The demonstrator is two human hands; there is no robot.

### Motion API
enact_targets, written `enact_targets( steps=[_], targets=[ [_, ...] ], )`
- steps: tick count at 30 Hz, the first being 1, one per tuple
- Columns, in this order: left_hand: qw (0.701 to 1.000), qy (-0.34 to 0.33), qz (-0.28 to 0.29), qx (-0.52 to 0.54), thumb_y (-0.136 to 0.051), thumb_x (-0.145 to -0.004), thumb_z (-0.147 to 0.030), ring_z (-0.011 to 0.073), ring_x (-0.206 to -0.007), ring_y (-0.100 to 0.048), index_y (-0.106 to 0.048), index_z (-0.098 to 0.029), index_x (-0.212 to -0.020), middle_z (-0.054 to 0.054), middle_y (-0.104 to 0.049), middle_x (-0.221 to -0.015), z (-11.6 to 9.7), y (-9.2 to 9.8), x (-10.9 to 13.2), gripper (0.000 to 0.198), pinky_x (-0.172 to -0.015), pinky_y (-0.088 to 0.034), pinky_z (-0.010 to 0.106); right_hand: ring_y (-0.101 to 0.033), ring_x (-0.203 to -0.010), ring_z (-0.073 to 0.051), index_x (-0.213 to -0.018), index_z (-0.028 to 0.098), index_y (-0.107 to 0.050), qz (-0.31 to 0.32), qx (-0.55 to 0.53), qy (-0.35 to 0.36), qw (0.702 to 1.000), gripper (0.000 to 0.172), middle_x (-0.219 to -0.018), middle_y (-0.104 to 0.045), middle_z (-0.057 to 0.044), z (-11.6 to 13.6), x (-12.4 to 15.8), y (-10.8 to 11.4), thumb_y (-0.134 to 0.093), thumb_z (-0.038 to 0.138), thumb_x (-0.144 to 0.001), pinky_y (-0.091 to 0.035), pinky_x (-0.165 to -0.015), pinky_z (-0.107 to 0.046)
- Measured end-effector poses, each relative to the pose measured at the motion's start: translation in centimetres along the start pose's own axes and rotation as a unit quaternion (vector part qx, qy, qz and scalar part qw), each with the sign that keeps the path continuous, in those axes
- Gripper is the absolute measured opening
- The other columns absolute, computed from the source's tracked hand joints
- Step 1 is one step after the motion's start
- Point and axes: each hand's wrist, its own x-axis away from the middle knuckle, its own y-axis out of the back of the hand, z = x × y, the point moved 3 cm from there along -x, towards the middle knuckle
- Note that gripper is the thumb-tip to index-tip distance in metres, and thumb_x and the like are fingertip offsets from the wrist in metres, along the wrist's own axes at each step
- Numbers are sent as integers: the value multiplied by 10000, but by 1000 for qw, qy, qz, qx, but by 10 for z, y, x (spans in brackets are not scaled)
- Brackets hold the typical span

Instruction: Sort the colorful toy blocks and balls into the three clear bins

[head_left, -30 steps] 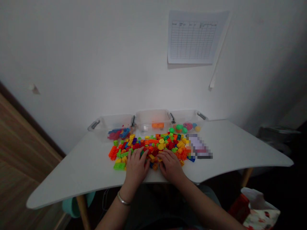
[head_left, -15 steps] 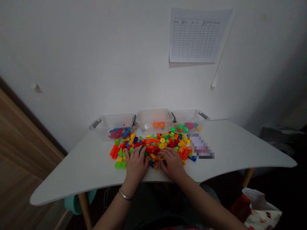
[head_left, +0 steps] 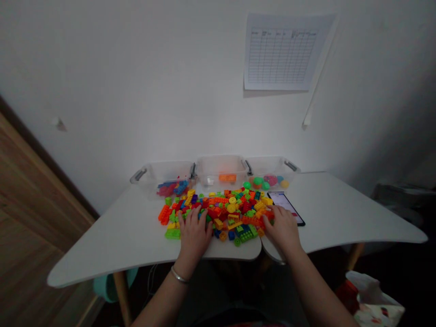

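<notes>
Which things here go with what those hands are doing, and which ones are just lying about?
Part of the work:
left hand
right hand
coloured plastic bricks
clear plastic bins

Just lying about:
smartphone
paper chart on the wall
plastic bag by the table

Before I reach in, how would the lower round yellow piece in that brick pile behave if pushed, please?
The round yellow piece looks stiff and light. Lying flat, it would probably slide, not roll. The bricks around it would likely hinder it.
</notes>
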Motion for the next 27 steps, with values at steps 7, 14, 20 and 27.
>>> enact_targets(
  steps=[7, 14, 20, 27],
  targets=[
    [1000, -3, 4, 16, -493, -903, -299, 320, -1182, -549, -639, -184, -1174, 144, -609, -1292, 2, 1, 0, 328, -1119, -186, 670, -591, -1037, -268, -1166, 137, -589, 10, -50, -31, 998, 318, -1144, -628, -134, 5, 2, -17, -500, 269, -890, -454, -868, -376],
    [1000, -3, 10, 29, -488, -911, -305, 307, -1186, -545, -632, -181, -1182, 144, -609, -1292, 2, 0, 0, 331, -1122, -182, 669, -586, -1029, -278, -1131, 147, -589, -30, -143, -48, 988, 330, -1099, -619, -133, 2, -2, -24, -466, 279, -854, -473, -883, -419],
    [999, -3, 3, 43, -488, -905, -305, 317, -1172, -557, -638, -189, -1175, 141, -622, -1272, 2, 0, 0, 330, -1115, -191, 680, -598, -957, -264, -1062, 160, -607, -59, -263, -79, 960, 300, -1026, -637, -127, -4, -6, -28, -475, 290, -827, -496, -862, -429],
    [999, -6, 9, 50, -486, -907, -300, 315, -1173, -557, -632, -185, -1180, 138, -625, -1270, 2, 2, -1, 331, -1118, -181, 680, -607, -786, -209, -1099, 170, -578, -88, -411, -160, 893, 335, -967, -645, -93, -5, -11, -26, -524, 372, -838, -525, -705, -362]
  ],
)
